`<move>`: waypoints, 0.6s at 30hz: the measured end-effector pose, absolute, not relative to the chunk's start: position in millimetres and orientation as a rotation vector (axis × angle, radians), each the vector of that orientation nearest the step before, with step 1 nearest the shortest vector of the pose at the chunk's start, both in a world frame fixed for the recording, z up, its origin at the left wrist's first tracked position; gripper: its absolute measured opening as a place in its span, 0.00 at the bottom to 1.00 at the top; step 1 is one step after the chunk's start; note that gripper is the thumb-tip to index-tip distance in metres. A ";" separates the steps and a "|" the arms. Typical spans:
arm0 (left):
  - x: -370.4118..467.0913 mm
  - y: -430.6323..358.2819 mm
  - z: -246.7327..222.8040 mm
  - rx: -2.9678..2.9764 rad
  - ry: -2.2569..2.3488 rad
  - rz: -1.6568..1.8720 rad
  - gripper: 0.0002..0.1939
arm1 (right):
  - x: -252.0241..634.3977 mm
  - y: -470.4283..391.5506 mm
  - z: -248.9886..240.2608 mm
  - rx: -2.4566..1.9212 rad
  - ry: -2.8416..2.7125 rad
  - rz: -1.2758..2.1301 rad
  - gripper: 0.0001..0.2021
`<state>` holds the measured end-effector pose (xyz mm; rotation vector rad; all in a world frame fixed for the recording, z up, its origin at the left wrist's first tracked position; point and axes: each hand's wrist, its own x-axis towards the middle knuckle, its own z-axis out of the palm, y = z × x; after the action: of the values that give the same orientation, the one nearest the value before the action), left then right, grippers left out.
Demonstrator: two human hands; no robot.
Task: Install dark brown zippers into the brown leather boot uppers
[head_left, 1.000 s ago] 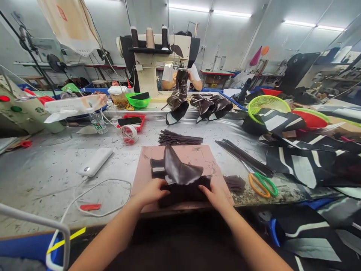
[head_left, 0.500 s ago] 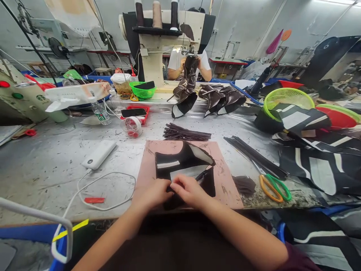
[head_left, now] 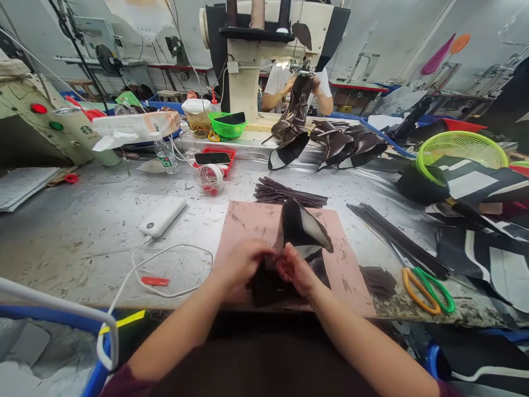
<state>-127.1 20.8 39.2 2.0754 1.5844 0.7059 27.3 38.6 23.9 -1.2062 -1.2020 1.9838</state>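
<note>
A dark boot upper piece (head_left: 303, 226) with pale reinforcing patches lies on a pink board (head_left: 237, 220) at the front of the bench. My left hand (head_left: 246, 264) pinches its near left part, which is lifted and folded over, blurred by motion. Close beside it, my right hand (head_left: 298, 271) has its fingers curled together on the same piece, fingertips almost meeting the left ones. The part of the upper under both hands is mostly hidden.
Dark strips (head_left: 287, 193) lie behind the board. To the right are more strips (head_left: 397, 240), scissors (head_left: 427, 286) and stacked pieces (head_left: 475, 259). A power bank (head_left: 163, 216) with a looped cable sits left. Across the bench, a person works at a sewing machine (head_left: 243, 82).
My hands have risen slightly and lifted the near left part of the upper, folding it over. The whole view has shifted, so things appear farther right.
</note>
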 end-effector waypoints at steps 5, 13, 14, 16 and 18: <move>-126.1 -48.8 21.6 2.726 1.554 0.943 0.07 | 23.4 36.3 23.3 -1.198 -1.327 1.799 0.07; -127.0 -76.5 -2.7 2.779 1.674 0.729 0.10 | 20.8 29.6 32.4 -1.462 -1.448 1.802 0.07; -126.1 -76.0 -3.8 2.790 1.673 0.724 0.10 | 20.0 28.1 31.9 -1.560 -1.499 1.766 0.08; -124.4 -76.5 -6.0 2.808 1.698 0.740 0.11 | 17.8 24.9 28.4 -1.749 -1.579 1.682 0.12; -122.6 -79.0 -8.5 2.809 1.747 0.793 0.11 | 15.6 22.1 22.3 -1.846 -1.623 1.608 0.14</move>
<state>-122.6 -79.0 -8.5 2.8086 1.7466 0.7933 15.6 22.1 22.3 -1.8462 -1.6233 1.6083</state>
